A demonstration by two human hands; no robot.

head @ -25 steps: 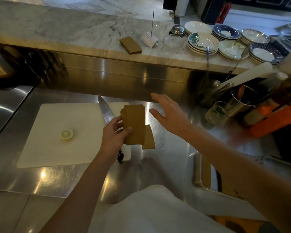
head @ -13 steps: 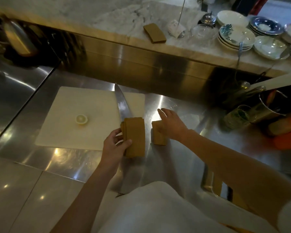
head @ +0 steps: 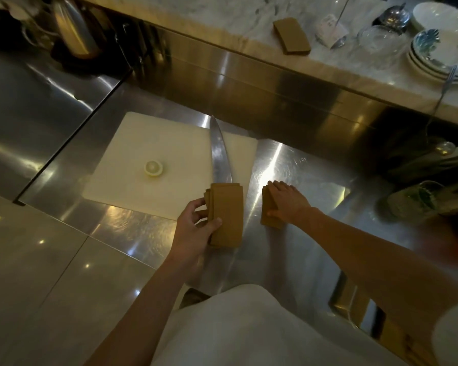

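Observation:
My left hand (head: 196, 225) grips a stack of brown folded napkins (head: 226, 215) above the steel counter (head: 302, 165), thumb across the front. A smaller brown napkin pile (head: 269, 216) lies on the counter to the right. My right hand (head: 288, 200) rests flat on that pile, fingers straight and pointing away from me. Another brown napkin stack (head: 291, 35) lies on the marble ledge (head: 222, 19) at the back.
A white cutting board (head: 175, 159) carries a long knife (head: 220, 154) and a lemon end piece (head: 154, 168). Stacked plates (head: 439, 56) and a glass bowl (head: 381, 40) stand on the ledge. Utensils and a glass (head: 413, 199) crowd the right side.
My right hand came down from mid-air onto the smaller napkin pile on the counter. My left hand kept its stack. The view tilted downward.

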